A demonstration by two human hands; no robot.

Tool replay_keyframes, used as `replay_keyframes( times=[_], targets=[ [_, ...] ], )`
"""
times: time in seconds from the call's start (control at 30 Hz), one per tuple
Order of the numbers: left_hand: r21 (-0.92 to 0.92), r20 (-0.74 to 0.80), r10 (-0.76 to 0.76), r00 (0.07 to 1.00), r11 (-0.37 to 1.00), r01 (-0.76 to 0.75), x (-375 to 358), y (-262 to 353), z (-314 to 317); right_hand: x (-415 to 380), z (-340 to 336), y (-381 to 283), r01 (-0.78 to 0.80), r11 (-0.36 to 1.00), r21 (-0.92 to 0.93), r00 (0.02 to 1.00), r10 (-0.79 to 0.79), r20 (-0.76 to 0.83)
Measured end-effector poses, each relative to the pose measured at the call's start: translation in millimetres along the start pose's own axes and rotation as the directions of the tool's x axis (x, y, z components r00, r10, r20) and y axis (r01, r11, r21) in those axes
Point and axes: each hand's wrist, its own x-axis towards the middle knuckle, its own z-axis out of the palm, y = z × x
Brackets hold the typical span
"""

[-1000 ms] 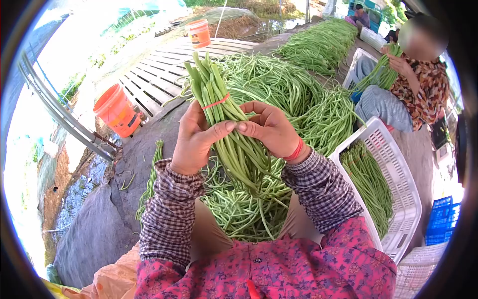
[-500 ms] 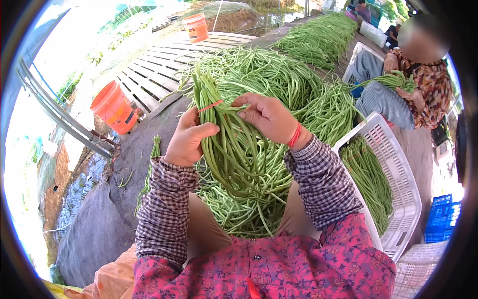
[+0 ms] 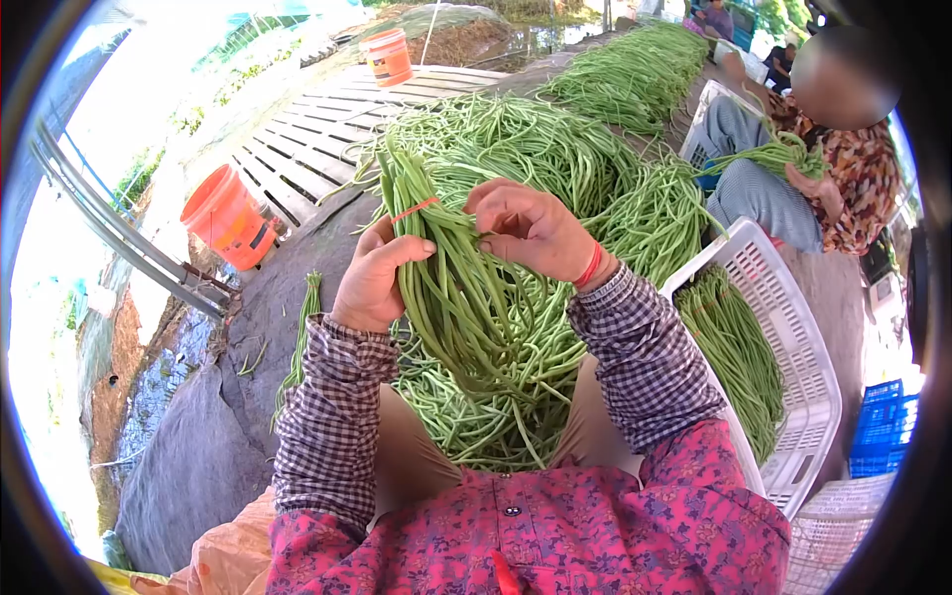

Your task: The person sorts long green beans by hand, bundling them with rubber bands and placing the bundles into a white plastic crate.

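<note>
My left hand [image 3: 375, 273] is wrapped round a bundle of long green beans [image 3: 446, 297], its thumb lying across the front. A red rubber band [image 3: 415, 208] circles the bundle near its upper end, and the beans hang down in loops below. Close by on the right, my right hand [image 3: 531, 233] has its fingers curled in toward the thumb at the bundle's edge. Whatever sits between those fingertips is too small to make out. Red bands [image 3: 589, 266] ring my right wrist. Under both hands spreads a big heap of loose long beans [image 3: 516, 149].
At my right stands a white plastic crate [image 3: 793, 397] with bean bundles [image 3: 729, 357] in it. Two orange buckets, one near [image 3: 228, 218] and one far [image 3: 388, 57], are by a slatted platform [image 3: 317, 129]. A seated person [image 3: 843, 188] holds beans at the upper right.
My right hand has drawn slightly away from the banded bundle, its fingers shifting. My left hand keeps its hold. The seated person's one arm has reached out to the left.
</note>
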Motion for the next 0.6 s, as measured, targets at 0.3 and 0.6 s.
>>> replay_keyframes(
  times=[0.3,0.6],
  targets=[
    [-0.003,-0.002,0.1,0.995,0.995,-0.1,0.1,-3.2,-1.3,-4.6,13.0,-8.7,0.146,0.687,-0.712,0.961,-0.269,-0.062],
    [-0.042,-0.05,0.167,0.985,0.985,-0.169,-1.0,-9.2,5.2,-6.2,34.5,1.4,0.094,0.835,-0.542,0.985,-0.156,-0.07]
  ],
)
